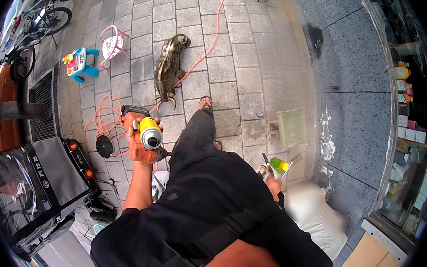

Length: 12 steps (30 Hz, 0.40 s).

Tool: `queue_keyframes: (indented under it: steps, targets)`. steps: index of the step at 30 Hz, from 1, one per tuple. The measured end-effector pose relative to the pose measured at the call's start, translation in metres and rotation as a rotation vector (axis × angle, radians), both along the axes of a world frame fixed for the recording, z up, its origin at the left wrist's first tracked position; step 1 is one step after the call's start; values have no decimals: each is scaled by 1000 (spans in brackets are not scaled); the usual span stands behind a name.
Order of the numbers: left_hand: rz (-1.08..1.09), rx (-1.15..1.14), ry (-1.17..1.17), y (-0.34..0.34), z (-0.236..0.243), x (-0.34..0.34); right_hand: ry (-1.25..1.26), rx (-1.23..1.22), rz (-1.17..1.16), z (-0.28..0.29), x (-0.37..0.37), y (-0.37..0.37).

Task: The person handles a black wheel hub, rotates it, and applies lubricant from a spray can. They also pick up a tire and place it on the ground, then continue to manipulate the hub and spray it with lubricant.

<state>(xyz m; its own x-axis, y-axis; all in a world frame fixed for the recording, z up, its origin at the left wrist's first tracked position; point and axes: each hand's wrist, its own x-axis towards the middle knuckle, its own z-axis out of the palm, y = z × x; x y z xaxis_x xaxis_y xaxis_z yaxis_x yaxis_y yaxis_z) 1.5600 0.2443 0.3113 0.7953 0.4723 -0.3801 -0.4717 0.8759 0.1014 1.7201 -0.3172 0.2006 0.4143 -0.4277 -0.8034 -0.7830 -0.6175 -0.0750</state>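
Note:
Out in front at the left, my left hand [135, 133] is closed around an orange cordless power tool [144, 153] with a black battery. The same hand holds a yellow spray can [149, 128], its black nozzle end facing up toward me. Low at the right, my right hand [273, 185] is partly hidden by my black shirt, its fingers curled round something I cannot make out. Close to it are a dark-handled tool [265, 158], a green and yellow object [279, 165] and a thin white stick [287, 170]. Ahead lies a bronze bull figure [168, 67] on the paving.
An orange hose [214, 39] crosses the paving, with coils near a round black disc [104, 146]. A pink chair [112, 46] and toy table [76, 65] stand far left. A covered vehicle [37, 185] is at left. A person in pale clothing [318, 223] is at lower right, beside a shopfront.

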Motion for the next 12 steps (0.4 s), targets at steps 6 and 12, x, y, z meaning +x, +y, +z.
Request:
queue_keyframes:
  steps: [6,12]
  targets:
    - [111,6,76,96,-12,152,-195,-69,38,6,162,109]
    - [-15,9,-162,217,-11,291,-60,-99,69,-25,275,172]
